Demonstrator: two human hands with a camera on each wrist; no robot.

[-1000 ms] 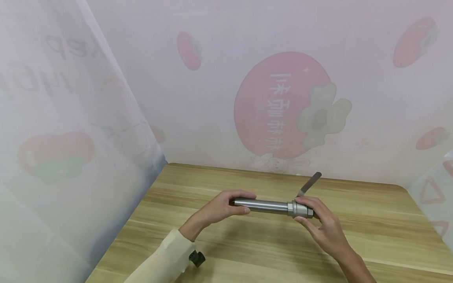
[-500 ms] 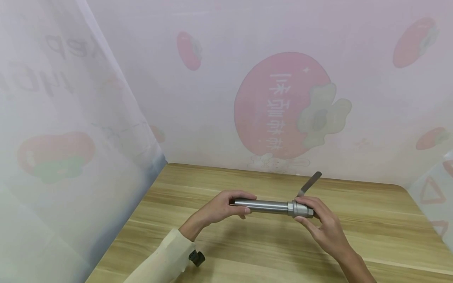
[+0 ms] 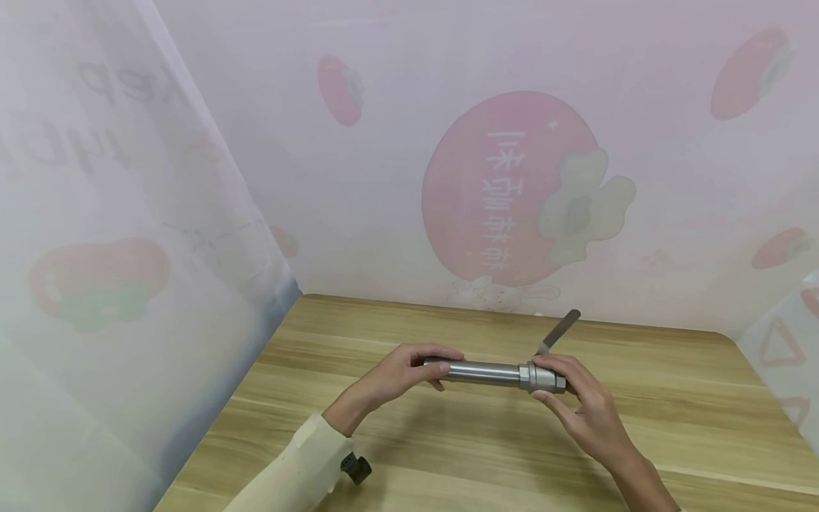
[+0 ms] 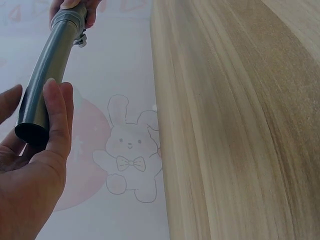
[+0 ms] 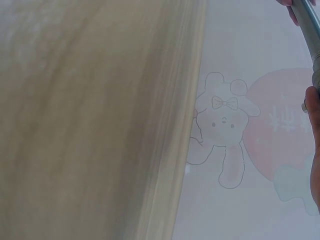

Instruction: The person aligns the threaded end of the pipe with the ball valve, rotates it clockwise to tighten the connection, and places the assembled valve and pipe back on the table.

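Note:
A smooth steel pipe (image 3: 486, 372) lies roughly level above the table, joined at its right end to a metal ball valve (image 3: 542, 379). The valve's long flat lever (image 3: 561, 331) slants up and back to the right. My left hand (image 3: 393, 375) holds the pipe's left end, thumb across its near side and fingers behind. In the left wrist view, the pipe's open end (image 4: 32, 133) faces the left palm (image 4: 35, 180). My right hand (image 3: 595, 419) grips the valve body between thumb and fingers, hiding part of it. Only a strip of that hand (image 5: 314, 145) shows in the right wrist view.
Beneath both hands is a wood-grain table (image 3: 320, 341). A pale printed curtain (image 3: 384, 213) stands behind its far edge, and another hangs at the left. A small black device (image 3: 355, 468) sits at the left sleeve's cuff.
The left thumb has shifted up from the pipe's lower edge onto its near side, and a fingertip now shows below the pipe. My right hand keeps its grip on the valve.

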